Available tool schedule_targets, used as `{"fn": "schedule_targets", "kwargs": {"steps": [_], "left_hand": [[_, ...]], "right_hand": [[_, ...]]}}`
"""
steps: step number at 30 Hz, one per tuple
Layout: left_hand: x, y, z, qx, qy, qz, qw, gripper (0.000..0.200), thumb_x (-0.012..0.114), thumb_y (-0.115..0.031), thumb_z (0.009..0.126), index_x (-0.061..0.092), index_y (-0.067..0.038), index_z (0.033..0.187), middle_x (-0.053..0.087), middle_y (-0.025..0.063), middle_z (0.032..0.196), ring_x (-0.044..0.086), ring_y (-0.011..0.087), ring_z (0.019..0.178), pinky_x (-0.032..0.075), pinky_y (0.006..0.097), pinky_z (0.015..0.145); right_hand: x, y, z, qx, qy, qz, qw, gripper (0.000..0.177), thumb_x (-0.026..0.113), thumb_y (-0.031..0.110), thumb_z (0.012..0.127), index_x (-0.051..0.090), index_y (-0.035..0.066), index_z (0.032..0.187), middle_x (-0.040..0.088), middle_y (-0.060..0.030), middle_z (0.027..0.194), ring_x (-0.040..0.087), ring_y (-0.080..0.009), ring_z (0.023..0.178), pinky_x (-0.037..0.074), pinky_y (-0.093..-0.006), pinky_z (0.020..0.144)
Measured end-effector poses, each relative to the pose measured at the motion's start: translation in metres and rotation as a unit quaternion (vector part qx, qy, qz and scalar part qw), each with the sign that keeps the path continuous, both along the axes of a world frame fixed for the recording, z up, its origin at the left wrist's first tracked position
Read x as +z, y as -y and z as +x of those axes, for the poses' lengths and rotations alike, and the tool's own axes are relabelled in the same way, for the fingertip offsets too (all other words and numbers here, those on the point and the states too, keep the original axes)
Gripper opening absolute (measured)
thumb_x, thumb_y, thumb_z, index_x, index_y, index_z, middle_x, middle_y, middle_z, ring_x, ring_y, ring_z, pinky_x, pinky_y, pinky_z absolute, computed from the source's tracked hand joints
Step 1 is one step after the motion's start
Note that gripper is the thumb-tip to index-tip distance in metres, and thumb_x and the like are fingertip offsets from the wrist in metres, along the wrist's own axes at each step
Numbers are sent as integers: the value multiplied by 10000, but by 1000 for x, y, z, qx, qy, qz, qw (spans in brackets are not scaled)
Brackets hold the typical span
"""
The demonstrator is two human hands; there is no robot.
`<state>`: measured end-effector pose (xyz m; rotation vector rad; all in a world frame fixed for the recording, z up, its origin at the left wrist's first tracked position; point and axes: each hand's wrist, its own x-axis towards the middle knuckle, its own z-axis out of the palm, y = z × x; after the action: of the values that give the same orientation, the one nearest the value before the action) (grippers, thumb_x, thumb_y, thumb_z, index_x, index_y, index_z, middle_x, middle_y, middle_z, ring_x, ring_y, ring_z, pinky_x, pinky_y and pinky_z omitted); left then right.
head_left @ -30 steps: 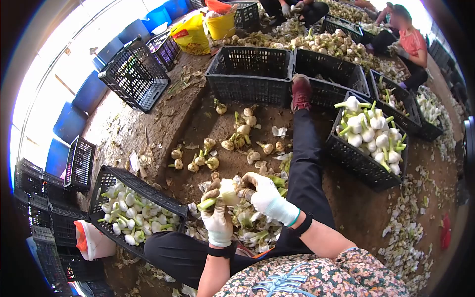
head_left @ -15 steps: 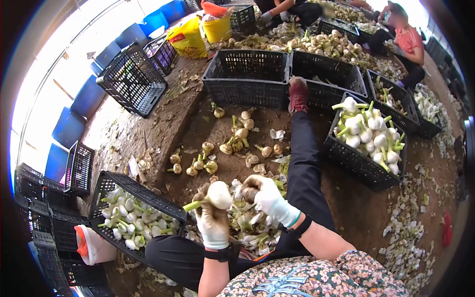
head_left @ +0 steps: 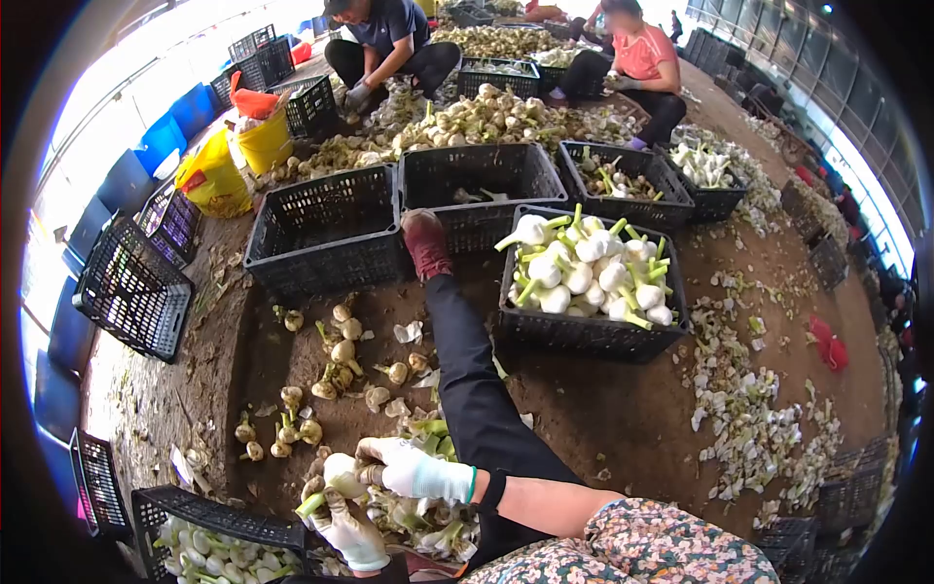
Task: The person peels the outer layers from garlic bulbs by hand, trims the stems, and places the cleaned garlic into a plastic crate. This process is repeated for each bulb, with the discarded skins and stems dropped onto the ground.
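Note:
My left hand, in a soiled white glove, is closed around a peeled white garlic bulb with its green stem pointing down and left. My gloved right hand has its fingers curled against the bulb's right side; whether it also holds a small tool or skin is hidden. Peeled skins and leaves lie heaped below the hands. On the soil ahead are several unpeeled garlic bulbs. A black crate of clean white garlic stands right of my leg, and another crate of white garlic is at lower left.
Two black crates stand in front of my shoe. Beyond them lies a garlic pile, with two people working beside it. A yellow bucket and yellow bag are at left. Skins litter the right.
The view has swung right and up, so everything sits lower and further left. My right hand has come from beside the bulb to against it; my left hand keeps hold.

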<state>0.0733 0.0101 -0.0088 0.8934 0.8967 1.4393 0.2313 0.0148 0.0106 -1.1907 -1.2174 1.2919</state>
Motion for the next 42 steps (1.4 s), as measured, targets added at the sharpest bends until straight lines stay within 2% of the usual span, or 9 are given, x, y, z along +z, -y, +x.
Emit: {"fn": "schedule_targets", "kwargs": {"steps": [9,12,17,23,27,32,35,38,42], "left_hand": [[-16,-47,-9,-27,310,-102,945,592,600,-355,955,437,0,1400,493,229,1398,522,411,1245,479,525,1022],[-1,-51,13,-19,78,-38,996,617,606,-375,947,420,-17,1414,520,176,1378,548,343,1224,469,472,1037],[-17,-116,90,-288,34,-72,954,649,795,-368,808,536,-86,1333,585,98,1302,547,232,1189,419,362,1051],[-176,-269,82,67,-594,-15,802,483,755,-226,805,596,-35,1219,596,211,1171,578,373,1097,454,416,984],[-166,-315,128,-175,-729,-4,662,602,723,-459,794,565,-125,1269,589,217,1171,598,379,1097,493,447,938],[-178,-345,139,-290,-797,-22,529,654,746,-425,776,515,-128,1311,605,197,1216,610,350,1120,509,422,928],[-150,-315,110,-201,-660,-31,723,591,732,-286,789,510,-83,1298,629,165,1180,644,321,1043,529,390,885],[-126,-260,81,-154,-100,-167,969,551,661,-157,849,464,-119,1362,640,100,1175,638,257,1040,543,355,829],[-2,-139,101,-138,81,-121,980,508,512,-211,983,360,-71,1446,595,97,1239,620,217,1040,538,305,809]], "right_hand": [[-68,-5,66,-36,282,-22,959,336,621,132,895,578,37,1214,653,-178,988,637,-295,882,510,-376,713],[-46,-15,58,-31,-464,-155,872,378,652,194,915,568,81,1266,653,-84,1091,659,-226,937,540,-280,648],[4,-13,138,-210,-534,-84,815,349,627,268,913,569,147,1235,622,-106,1110,636,-314,982,566,-407,682],[40,62,374,-654,63,137,741,412,542,316,995,543,57,1315,592,-75,1273,547,-174,1183,519,-330,899],[-55,40,482,-437,555,1,708,424,539,331,994,550,32,1294,628,-83,1168,593,-180,1025,532,-316,783],[-83,8,459,-314,616,-65,720,416,470,288,1020,506,4,1321,612,-82,1040,576,-151,848,533,-292,666],[-15,61,393,-378,444,-8,812,412,429,263,1036,480,-13,1337,603,-82,964,566,-134,742,534,-277,595],[57,10,256,-179,-399,-121,891,409,387,238,1052,454,-30,1353,593,-82,887,556,-116,636,535,-262,524],[37,-43,93,-103,-259,-145,949,397,674,49,901,558,-21,1275,679,-48,963,621,-87,819,513,-227,639]]}}
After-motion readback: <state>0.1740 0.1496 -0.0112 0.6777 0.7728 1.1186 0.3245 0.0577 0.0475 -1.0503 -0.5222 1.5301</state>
